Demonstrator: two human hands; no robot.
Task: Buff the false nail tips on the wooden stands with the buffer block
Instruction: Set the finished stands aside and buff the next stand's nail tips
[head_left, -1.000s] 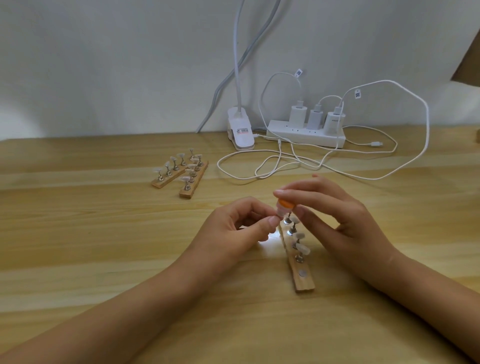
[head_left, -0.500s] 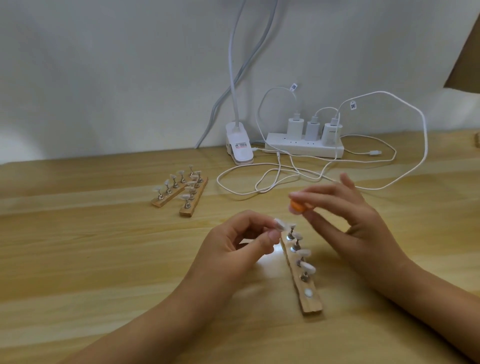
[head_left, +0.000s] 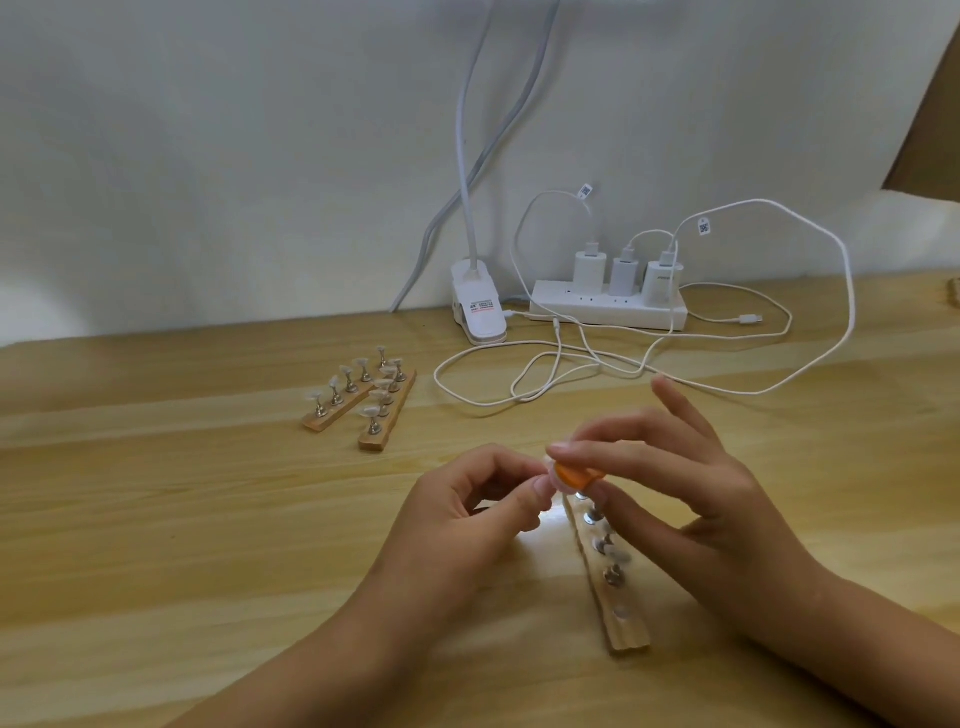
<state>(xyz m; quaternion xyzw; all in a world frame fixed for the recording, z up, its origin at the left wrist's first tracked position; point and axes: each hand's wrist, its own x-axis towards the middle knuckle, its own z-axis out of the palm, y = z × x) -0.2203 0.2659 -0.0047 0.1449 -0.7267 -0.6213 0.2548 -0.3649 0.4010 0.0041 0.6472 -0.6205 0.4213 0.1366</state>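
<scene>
Work position: near the centre of the wooden bench, directly in front of the person.

Right hand: pinching the orange buffer block between thumb and fingers, one finger raised and pointing toward the cables. Block held low, over the far-end nail tip of the near stand. Contact between block and tip: not discernible.

Left hand: fingers curled inward, thumb and forefinger pinching the left side of the same nail tip, just beside the block. Tip mostly hidden under block and fingertips, with only a pale edge visible.

Near stand: narrow wooden strip lying flat, running from the hands toward the near edge of the bench, angled slightly right. Fitted with a row of metal pegs, some carrying pale nail tips. Nearest position showing only a flat disc. Far end hidden beneath the hands.

Two further stands: left of centre, well apart from the hands, lying side by side with near ends apart and far ends converging. On each, a row of upright pegs topped with pale tips.

Rear of bench, against the white wall: white power strip with three chargers plugged in, white cables looped loosely across the surface, white lamp clip just left of the strip.
</scene>
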